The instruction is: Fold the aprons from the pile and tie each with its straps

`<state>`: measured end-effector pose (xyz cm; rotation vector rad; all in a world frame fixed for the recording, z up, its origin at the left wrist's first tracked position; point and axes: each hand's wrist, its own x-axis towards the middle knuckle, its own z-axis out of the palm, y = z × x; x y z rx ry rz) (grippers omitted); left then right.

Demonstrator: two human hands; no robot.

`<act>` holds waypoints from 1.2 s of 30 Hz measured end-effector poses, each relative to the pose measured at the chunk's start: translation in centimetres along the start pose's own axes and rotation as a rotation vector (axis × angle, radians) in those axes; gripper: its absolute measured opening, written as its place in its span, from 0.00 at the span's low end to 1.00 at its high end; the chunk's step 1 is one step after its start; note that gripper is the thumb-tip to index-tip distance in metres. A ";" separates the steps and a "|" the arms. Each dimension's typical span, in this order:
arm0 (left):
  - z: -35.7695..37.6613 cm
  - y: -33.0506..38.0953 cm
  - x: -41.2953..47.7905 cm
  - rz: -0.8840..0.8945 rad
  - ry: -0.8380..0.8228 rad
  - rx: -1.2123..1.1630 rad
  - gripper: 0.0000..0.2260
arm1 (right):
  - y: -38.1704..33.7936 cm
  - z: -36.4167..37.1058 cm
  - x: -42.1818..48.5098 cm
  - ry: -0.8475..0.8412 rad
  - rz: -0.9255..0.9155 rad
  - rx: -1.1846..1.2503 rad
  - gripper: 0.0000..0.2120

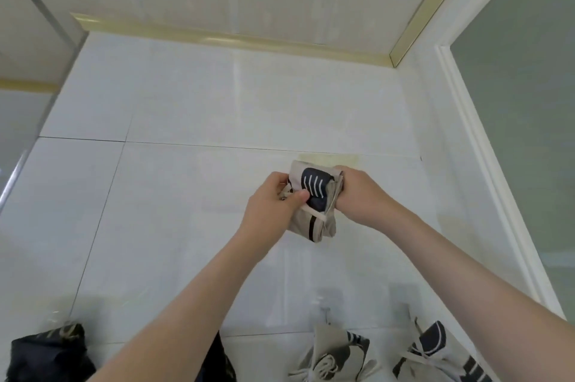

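A folded beige apron (312, 223) with a navy patch and white stripes is held up above the white tiled floor, near the middle of the view. A beige strap (315, 213) runs across its lower part. My left hand (270, 207) grips the bundle's left side, thumb pressed on the navy patch, with a strap end bunched in the fingers. My right hand (357, 195) grips the right side, its fingers hidden behind the cloth.
Two tied beige-and-navy apron bundles lie at the bottom right, one (334, 356) left of the other (432, 350). A dark cloth heap (46, 353) sits at the bottom left. Gold trim (217, 37) lines the far wall's foot; a white door frame (485, 163) runs down the right.
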<state>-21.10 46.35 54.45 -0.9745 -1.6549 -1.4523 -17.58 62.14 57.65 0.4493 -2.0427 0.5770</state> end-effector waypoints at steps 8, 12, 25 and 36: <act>4.8 0.0 7.6 -0.042 -0.034 -0.115 0.04 | 2.2 -3.7 5.5 0.134 0.043 -0.158 0.14; 5.6 -0.5 9.8 -0.042 0.021 -0.047 0.08 | 3.6 -3.7 7.7 0.141 0.060 -0.073 0.10; 6.9 -1.4 6.8 -0.065 0.126 0.292 0.16 | 6.4 -1.2 6.5 -0.019 0.127 0.364 0.13; 6.2 -0.3 0.0 -0.014 0.106 0.380 0.16 | 6.3 4.4 -1.2 0.524 0.106 0.351 0.15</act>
